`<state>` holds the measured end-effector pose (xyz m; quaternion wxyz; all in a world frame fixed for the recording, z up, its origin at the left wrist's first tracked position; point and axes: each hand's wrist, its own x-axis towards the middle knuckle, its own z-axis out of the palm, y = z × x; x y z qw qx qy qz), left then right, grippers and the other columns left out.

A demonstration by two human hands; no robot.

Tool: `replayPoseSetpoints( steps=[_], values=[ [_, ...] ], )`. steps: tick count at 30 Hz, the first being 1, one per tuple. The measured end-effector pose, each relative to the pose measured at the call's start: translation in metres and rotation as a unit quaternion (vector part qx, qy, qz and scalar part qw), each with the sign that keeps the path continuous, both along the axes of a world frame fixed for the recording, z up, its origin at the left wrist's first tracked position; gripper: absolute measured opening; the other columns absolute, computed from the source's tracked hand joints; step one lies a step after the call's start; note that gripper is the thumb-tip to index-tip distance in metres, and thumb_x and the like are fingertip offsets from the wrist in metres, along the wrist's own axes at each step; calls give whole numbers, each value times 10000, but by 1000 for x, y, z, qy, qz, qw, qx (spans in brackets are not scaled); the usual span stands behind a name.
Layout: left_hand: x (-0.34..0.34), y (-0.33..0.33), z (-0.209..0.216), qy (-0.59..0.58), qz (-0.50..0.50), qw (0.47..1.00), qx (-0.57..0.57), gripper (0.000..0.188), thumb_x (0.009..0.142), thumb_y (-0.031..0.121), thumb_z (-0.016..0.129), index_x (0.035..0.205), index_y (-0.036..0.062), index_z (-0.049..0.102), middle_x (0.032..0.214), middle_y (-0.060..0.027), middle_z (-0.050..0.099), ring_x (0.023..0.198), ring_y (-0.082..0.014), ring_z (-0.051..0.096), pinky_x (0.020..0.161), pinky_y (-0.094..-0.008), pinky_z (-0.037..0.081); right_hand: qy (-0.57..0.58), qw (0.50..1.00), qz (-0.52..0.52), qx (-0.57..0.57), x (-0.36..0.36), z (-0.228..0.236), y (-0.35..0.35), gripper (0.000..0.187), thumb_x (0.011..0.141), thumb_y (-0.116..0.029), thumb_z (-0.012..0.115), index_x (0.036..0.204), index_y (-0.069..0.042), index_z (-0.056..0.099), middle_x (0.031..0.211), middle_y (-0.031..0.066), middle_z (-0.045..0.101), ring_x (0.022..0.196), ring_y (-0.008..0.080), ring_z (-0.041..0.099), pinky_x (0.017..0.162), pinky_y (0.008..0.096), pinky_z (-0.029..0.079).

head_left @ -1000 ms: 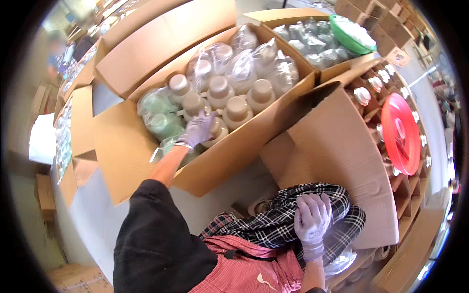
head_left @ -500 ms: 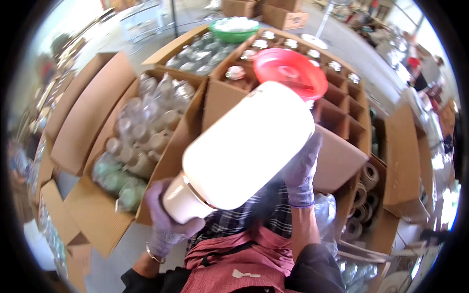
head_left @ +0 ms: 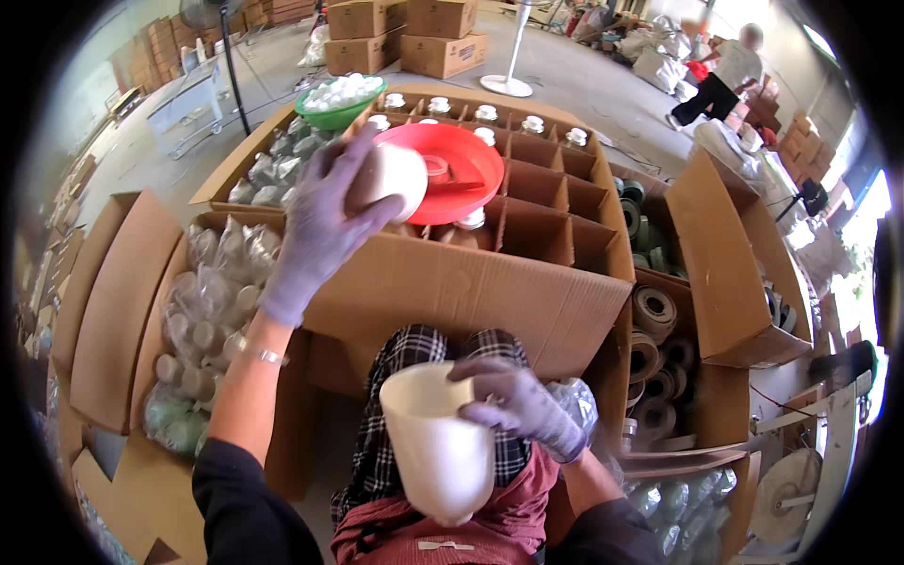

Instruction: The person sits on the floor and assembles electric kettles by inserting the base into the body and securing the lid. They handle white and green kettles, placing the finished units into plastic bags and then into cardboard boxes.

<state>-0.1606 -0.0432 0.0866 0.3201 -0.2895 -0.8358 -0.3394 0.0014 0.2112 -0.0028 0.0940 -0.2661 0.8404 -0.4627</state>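
My left hand (head_left: 325, 212), in a grey-purple glove, is raised over the big divided carton. Its fingers close round a whitish cup-shaped piece (head_left: 400, 181), slightly blurred, at the left edge of a red round plastic dish (head_left: 461, 169). The dish lies across the carton's compartments. In front of my lap, my gloved right hand (head_left: 513, 400) grips the rim of a cream, tapered plastic container (head_left: 438, 452). That container stands nearly upright with its wide mouth up; how far down it is hollow is hidden.
Silver-topped bottles (head_left: 485, 115) fill several compartments of the divided carton (head_left: 452, 287). A green bowl of white pieces (head_left: 339, 118) sits behind. Left, a carton holds bagged cream parts (head_left: 202, 334); right, another holds ring-shaped parts (head_left: 654, 315). A person (head_left: 730, 75) walks far right.
Both hands held one large white bottle-shaped piece before. Now the hands are apart: the left has risen to the red dish with the cup-shaped piece, the right holds the open container lower down.
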Motion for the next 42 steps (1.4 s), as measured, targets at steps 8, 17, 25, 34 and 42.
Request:
replayPoseSetpoints(
  steps=[8,17,25,34,42],
  values=[
    [-17,82,-32,85,-37,995,-20,458,805,210,737,1222,47,637,1216,-186,589,1124,-366,562,979,-475,455,174,954,-236,-57,-133,31,104,169,900,-155,634,923,9,665,953,155,677,938,320,659,856,372,512],
    [15,120,-138,-553,-540,622,124,219,972,122,597,1151,20,672,1042,-73,695,981,-152,635,887,-292,486,253,808,-459,268,-439,-7,245,618,788,-353,689,1338,-130,517,1307,307,493,1142,488,547,992,509,466],
    [-9,125,-146,-507,-455,729,74,266,963,112,610,1208,16,654,1044,-61,715,953,-165,666,882,-290,516,158,822,-496,232,-500,-49,291,705,700,-297,837,1276,-125,468,1096,259,656,1069,403,630,905,459,508],
    [5,149,-171,-640,-326,632,290,260,999,173,573,1147,-2,696,1027,-45,725,979,-104,653,871,-261,520,351,784,-503,91,-430,38,277,713,770,-218,718,1435,-237,461,1202,274,490,1172,452,458,1022,526,399],
    [23,141,-154,-436,-388,706,401,424,963,109,617,1356,-19,525,1254,-103,625,1136,-184,599,983,-328,482,232,846,-375,-301,-205,149,208,421,970,-126,530,1345,-71,347,746,115,639,606,214,651,587,354,549]
  ],
)
